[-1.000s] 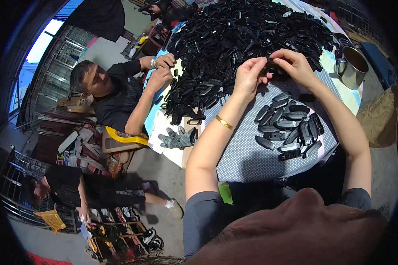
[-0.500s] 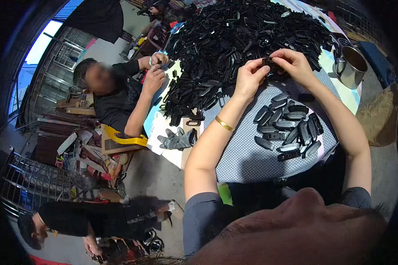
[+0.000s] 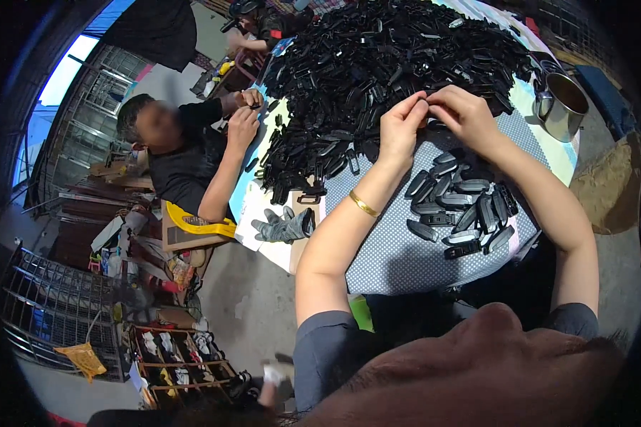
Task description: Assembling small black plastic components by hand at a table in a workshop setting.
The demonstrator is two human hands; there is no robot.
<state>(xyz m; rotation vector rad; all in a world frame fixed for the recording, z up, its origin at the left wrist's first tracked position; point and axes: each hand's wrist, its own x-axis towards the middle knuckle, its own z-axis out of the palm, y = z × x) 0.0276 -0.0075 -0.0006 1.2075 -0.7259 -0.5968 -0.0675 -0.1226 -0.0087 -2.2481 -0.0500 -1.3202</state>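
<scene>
My left hand (image 3: 400, 128) and my right hand (image 3: 470, 119) meet at the near edge of a big heap of black plastic parts (image 3: 335, 92). Both are closed, thumbs and fingers pinched together at the tips. Between them is a small black plastic part, now mostly hidden by my fingers. Below my hands, between my forearms, lies a smaller group of black and grey oblong plastic pieces (image 3: 470, 203) on the dotted cloth (image 3: 384, 256). A gold bracelet (image 3: 364, 203) circles my left wrist.
A metal mug (image 3: 564, 110) stands at the table's right edge. Grey gloves (image 3: 281, 226) lie left of my forearm. Across the left edge, another person (image 3: 185, 142) handles a small dark part. A yellow plastic chair (image 3: 196, 222) and a shelf rack (image 3: 181, 359) stand on the left.
My fingers have closed in around the black part, and my right hand has shifted slightly left. The walking person at lower left has moved mostly out of view, uncovering the rack.
</scene>
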